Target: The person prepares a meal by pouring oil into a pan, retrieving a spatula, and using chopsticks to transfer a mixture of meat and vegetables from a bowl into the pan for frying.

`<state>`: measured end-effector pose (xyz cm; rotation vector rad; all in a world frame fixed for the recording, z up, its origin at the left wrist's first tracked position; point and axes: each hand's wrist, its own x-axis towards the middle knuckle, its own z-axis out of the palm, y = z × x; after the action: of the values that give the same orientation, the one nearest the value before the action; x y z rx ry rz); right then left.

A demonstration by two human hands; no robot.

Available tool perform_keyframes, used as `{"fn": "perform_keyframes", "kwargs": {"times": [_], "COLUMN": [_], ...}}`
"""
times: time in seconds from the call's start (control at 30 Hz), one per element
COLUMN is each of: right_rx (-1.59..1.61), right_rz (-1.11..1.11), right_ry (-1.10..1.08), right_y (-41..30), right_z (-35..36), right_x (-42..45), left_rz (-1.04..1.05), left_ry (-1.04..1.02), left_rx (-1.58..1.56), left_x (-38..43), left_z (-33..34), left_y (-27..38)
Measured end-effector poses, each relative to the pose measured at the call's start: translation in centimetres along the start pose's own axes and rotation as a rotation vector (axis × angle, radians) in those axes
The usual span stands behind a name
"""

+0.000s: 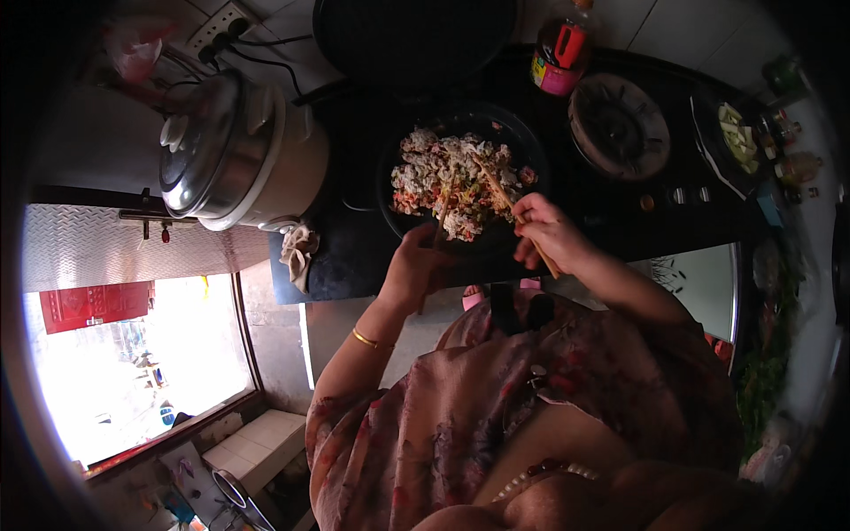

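A round dark pan [531, 136] sits before me on the black counter. In it lies a heap of lumpy, flour-coated food [451, 166] with white, red and green bits. My right hand [548, 232] grips a wooden chopstick [499, 188] whose tip reaches into the heap from the right. My left hand [418, 262], at the pan's near edge, grips a second chopstick [443, 211], its tip also in the food. The left fingers are in shadow and partly hard to see.
A large electric pot with a metal lid [219, 159] stands at left, near a crumpled cloth [300, 255]. A dark lid [415, 40] leans behind the pan. Toward the right are a sauce bottle [561, 50], a gas burner [619, 126] and a dish of cut green vegetable [737, 139].
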<state>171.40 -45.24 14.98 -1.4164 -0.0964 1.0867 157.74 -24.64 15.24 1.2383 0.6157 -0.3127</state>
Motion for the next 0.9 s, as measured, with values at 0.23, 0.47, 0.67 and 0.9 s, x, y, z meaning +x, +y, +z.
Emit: {"fn": "perform_keyframes", "kwargs": {"times": [0.23, 0.47, 0.67, 0.9], "right_rx": [-1.119, -1.462, -1.503, -1.225], "right_rz": [-0.645, -0.39, -0.398, -0.535], "right_ry": [0.176, 0.157, 0.219, 0.23], "right_y": [0.6, -0.2, -2.3, -3.1], "right_z": [-1.9, -2.2, -2.4, -3.8], "right_x": [-1.3, 1.9, 4.6, 2.2], "left_rz": [0.484, 0.269, 0.259, 0.441], "left_ry": [0.253, 0.341, 0.37, 0.405], "left_rx": [1.054, 1.466, 1.439, 1.272], "left_x": [0.3, 2.4, 4.9, 3.1], "left_z": [-3.4, -1.7, -1.7, -1.5], "left_y": [-2.7, -0.1, 1.3, 1.5]}}
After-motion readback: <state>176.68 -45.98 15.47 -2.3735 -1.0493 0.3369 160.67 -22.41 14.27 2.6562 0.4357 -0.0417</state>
